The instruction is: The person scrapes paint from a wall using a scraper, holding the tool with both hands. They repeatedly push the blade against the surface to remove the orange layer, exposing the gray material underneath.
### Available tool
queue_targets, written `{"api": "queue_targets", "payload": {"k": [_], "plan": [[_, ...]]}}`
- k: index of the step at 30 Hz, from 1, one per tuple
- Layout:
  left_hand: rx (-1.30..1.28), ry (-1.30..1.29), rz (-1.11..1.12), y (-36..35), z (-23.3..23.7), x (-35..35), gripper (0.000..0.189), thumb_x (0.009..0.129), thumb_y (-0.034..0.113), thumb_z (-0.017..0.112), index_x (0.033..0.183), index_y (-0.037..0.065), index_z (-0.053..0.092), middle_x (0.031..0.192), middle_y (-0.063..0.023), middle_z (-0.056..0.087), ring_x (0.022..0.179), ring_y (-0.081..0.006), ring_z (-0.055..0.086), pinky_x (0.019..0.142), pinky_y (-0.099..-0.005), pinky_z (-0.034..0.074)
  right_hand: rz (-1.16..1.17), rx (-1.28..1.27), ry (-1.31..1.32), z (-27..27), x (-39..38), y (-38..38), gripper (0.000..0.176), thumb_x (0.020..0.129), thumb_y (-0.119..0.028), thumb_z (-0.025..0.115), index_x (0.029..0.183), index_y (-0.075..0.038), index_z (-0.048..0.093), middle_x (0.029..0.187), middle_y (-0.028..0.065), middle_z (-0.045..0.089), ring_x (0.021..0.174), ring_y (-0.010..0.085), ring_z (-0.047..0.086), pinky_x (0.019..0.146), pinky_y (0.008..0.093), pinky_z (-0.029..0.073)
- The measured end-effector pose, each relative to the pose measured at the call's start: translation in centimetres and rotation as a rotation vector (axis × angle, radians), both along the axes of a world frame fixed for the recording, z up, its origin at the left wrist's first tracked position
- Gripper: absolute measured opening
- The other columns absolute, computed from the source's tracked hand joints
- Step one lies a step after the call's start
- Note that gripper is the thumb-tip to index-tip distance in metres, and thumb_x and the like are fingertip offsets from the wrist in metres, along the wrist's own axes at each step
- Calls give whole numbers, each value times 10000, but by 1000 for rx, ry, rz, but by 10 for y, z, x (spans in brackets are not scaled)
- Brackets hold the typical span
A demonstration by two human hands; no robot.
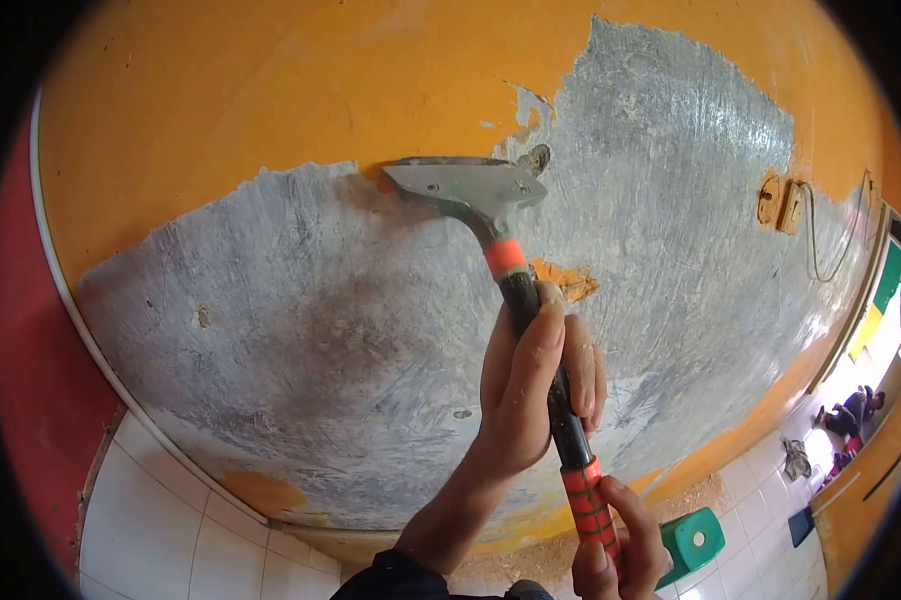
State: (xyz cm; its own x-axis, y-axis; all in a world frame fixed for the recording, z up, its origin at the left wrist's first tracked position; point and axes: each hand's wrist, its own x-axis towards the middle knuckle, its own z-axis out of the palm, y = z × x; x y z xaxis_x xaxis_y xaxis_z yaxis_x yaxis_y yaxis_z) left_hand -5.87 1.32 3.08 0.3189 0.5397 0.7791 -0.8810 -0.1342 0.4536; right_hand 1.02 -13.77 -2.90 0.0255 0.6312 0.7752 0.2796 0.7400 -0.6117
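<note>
A long-handled wall scraper with a wide metal head is held up against the wall. Its blade lies along the ragged edge where orange paint meets bare grey plaster. My left hand is wrapped round the black shaft below the head. Lower down, my right hand closes on the red grip with dark bands. An orange patch of paint shows on the plaster just behind the shaft.
Wall sockets with a hanging cable are at the right. A green stool stands on the tiled floor, near paint scrapings. A person is low down by the doorway at far right. A red wall borders the left.
</note>
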Motion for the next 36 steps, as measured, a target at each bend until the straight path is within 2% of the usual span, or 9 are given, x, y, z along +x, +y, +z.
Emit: {"api": "queue_targets", "payload": {"k": [4,5,15,26,29,31,32,34,36], "plan": [[1,-15,-1,-1,7,2,189,1003,258,339,938,87,386,489,-32,392,363,-165,425,314,-272,360,-61,-148,-30,4,4,-13,450,973,-113,375,1353,121,313,1324,304,441,1072,305,587,868,350,495],[-9,-15,-13,-3,2,4,186,1003,260,339,935,93,387,491,-27,394,364,-160,421,315,-270,361,-2,-16,-7,4,3,-8,445,967,-93,375,1346,132,308,1345,315,410,1301,387,383,1047,434,360],[-30,-39,-26,-4,-3,2,207,997,282,351,1039,108,456,497,-15,377,369,-140,394,309,-261,367,40,-32,37,-6,-1,-5,433,963,-62,393,1351,115,316,1370,305,391,1297,378,395,1060,429,339],[-36,-57,-29,4,10,1,174,993,254,357,981,98,432,486,-19,378,358,-156,403,301,-273,371,-16,-95,10,3,-4,-5,444,964,-63,382,1359,119,290,1384,307,368,1320,355,364,1078,403,308],[-23,-12,-36,0,5,1,173,991,251,361,942,94,415,481,-20,381,350,-160,406,298,-274,367,22,-80,14,4,-4,-4,449,969,-66,362,1363,130,270,1401,317,344,1226,361,475,967,360,428],[-67,0,-59,-3,3,2,178,991,252,362,944,85,402,484,-22,380,339,-154,400,296,-272,359,-92,62,-132,-1,-6,1,466,973,-84,364,1381,113,256,1404,316,348,916,259,616,724,277,492],[-65,-1,-58,-1,7,0,178,991,252,362,944,85,402,484,-22,380,339,-154,400,296,-272,359,-91,64,-133,-1,-6,0,466,973,-84,364,1381,113,256,1404,316,348,916,259,616,724,277,492],[-41,10,-70,3,15,-4,177,994,251,358,954,84,400,483,-30,384,338,-160,405,294,-274,352,-74,-76,-102,5,-10,-5,479,969,-84,376,1386,112,247,1391,305,378,614,115,515,523,221,400],[-31,24,-44,-3,13,-5,176,998,249,352,951,86,399,483,-26,380,344,-159,412,294,-272,354,-91,70,-128,1,-8,3,482,967,-87,383,1388,106,248,1389,299,386,572,86,472,505,211,375]]}}
